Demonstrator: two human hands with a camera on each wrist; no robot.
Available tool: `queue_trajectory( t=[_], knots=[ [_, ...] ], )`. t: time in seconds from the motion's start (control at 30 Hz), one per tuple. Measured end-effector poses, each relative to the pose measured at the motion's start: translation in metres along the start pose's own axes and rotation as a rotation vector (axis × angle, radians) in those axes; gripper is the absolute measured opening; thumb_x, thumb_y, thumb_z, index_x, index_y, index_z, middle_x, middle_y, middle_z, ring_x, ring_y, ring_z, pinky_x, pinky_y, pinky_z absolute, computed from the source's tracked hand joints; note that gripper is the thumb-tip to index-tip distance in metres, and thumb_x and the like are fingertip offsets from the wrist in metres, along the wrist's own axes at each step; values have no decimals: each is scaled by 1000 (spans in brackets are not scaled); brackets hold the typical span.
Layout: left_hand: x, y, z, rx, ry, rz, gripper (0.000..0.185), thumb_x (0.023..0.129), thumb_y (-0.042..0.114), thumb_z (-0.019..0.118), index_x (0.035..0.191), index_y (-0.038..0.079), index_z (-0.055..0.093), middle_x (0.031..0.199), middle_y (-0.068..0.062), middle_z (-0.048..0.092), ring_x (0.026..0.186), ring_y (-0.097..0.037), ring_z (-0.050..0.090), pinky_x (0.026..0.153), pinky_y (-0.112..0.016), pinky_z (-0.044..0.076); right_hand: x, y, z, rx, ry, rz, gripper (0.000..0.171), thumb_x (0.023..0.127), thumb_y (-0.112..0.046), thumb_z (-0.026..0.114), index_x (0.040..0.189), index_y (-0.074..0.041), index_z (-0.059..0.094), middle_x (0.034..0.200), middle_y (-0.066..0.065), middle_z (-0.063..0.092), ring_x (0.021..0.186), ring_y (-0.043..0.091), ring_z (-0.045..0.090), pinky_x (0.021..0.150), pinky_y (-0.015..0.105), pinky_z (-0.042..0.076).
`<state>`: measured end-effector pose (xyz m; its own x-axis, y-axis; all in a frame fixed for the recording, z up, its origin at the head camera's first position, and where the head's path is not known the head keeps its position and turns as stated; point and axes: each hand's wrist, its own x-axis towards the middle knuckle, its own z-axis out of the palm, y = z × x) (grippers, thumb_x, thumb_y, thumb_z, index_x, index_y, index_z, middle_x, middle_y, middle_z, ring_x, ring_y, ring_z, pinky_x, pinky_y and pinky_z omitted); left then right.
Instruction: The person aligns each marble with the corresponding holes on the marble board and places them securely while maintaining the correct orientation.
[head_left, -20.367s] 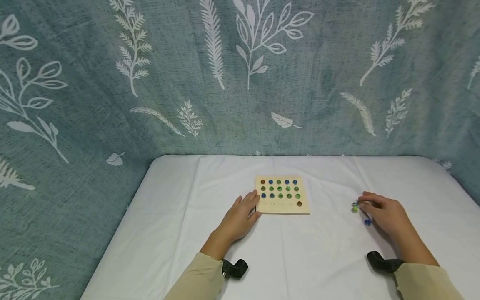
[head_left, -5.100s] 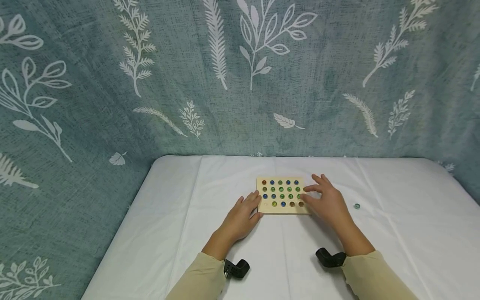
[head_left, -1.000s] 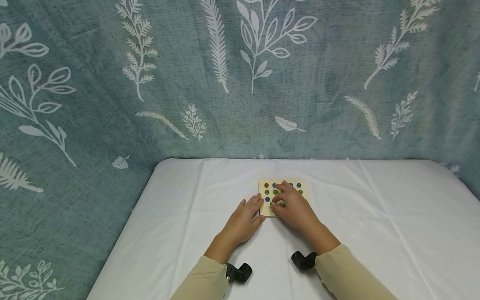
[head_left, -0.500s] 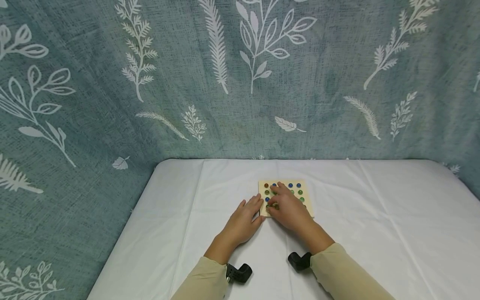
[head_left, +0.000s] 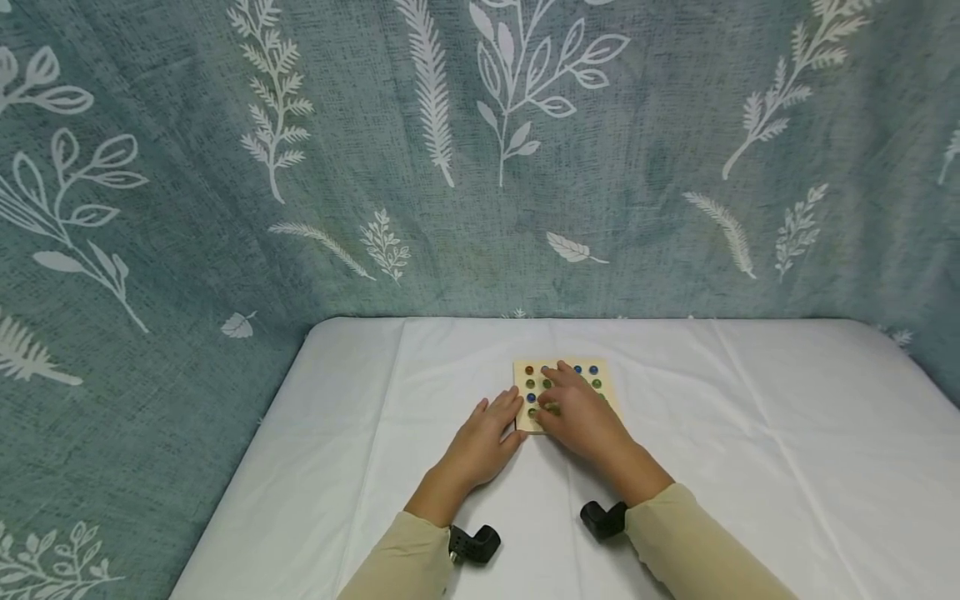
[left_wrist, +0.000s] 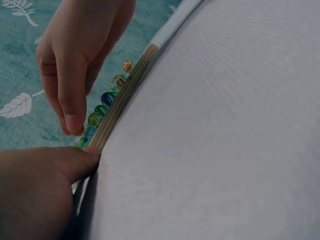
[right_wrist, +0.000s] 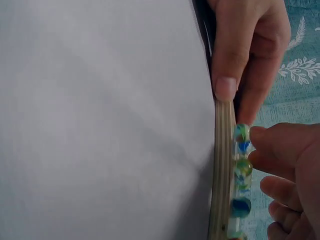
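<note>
A pale wooden board (head_left: 525, 423) with rows of glass marbles in its holes lies on the white cloth. My left hand (head_left: 482, 442) rests along its left side, fingers straight, with the thumb (left_wrist: 82, 162) against the front left corner. Over the board my right hand (head_left: 581, 417) reaches in from the right, hiding much of the middle marbles. A green marble (head_left: 532, 413) sits in the front left corner hole, just beside the right thumb tip. In the right wrist view, that thumb (right_wrist: 272, 137) is at the end marble (right_wrist: 242, 132), and the other fingers are loosely bent and apart.
White cloth (head_left: 750, 467) covers the table on every side of the board. Behind it hangs a blue-green curtain (head_left: 465, 250) with white leaf prints. A black wrist camera (head_left: 474, 545) is on the left wrist, another (head_left: 603, 521) on the right.
Marbles that lay loose at the right are gone from the cloth, and the front row has filled. My right hand came left over the board and let go of the corner marble; the left stayed put.
</note>
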<state>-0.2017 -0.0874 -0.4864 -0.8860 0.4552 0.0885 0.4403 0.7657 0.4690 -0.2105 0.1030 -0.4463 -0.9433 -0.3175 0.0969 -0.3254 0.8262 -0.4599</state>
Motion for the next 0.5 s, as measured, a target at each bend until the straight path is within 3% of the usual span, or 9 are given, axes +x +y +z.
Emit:
queue_trajectory(
  t=[0.17,0.5],
  knots=[
    [0,0,0,-11,5,-8,58,101,32,56,151,9,40,161,-1,30,148,-16,29,125,-39,19,-3,11,-14,-7,25,-13,31,93,-27,69,115,-6,72,149,17,47,147,38,27,111,61,37],
    [1,2,2,-73,-1,-53,58,100,31,58,151,11,40,161,2,29,149,-14,28,126,-36,17,-9,52,-50,-85,-12,77,55,97,-40,59,138,-3,56,156,18,35,149,38,19,115,65,28]
  ],
)
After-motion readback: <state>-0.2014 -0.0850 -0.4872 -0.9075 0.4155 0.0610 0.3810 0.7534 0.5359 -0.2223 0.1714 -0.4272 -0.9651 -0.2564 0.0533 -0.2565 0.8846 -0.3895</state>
